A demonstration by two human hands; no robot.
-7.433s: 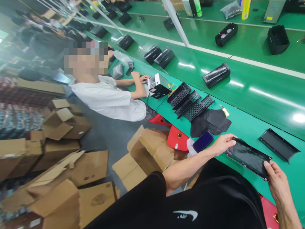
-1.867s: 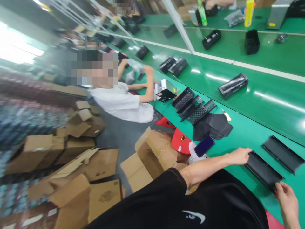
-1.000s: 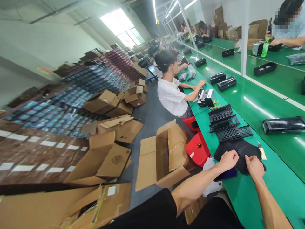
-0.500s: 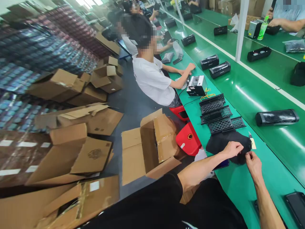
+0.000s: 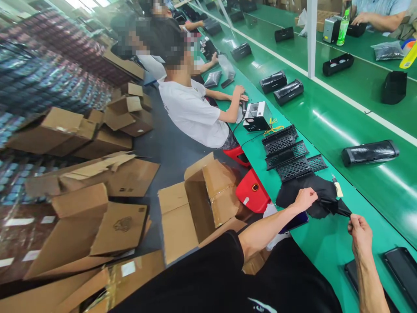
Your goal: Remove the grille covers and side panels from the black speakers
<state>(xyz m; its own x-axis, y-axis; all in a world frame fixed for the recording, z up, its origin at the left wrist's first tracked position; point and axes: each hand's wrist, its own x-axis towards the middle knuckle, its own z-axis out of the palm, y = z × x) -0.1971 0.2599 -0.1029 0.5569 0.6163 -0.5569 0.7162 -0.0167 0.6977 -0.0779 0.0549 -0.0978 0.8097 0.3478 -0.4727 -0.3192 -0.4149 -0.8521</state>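
Note:
A dark, thin black cloth [image 5: 293, 191] lies crumpled on the green bench in front of me. My right hand [image 5: 361, 232] pinches one end of it between thumb and fingers, drawing it into a narrow strip. Over the middle of the heap, my left hand [image 5: 305, 199] is closed, its fingertips against the fabric; the exact grip is partly hidden. Just beyond the cloth lies a small cutter-like tool with a pale tag [image 5: 338, 188]. Perforated black grilles [image 5: 295, 167] sit on the bench past the heap. A phone [image 5: 295, 221] rests under my left forearm.
Black speaker housings [image 5: 370, 153] stand on the green conveyor, and more black parts [image 5: 400, 269] lie near my right forearm. A co-worker in a white shirt [image 5: 192, 111] sits ahead, beside a small boxed device [image 5: 257, 116]. A red stool [image 5: 253, 191] and open cartons [image 5: 202, 204] fill the left side.
My right hand has moved right and toward me, stretching the cloth's end away from the heap. My left hand stays over the cloth. The whole view has shifted slightly.

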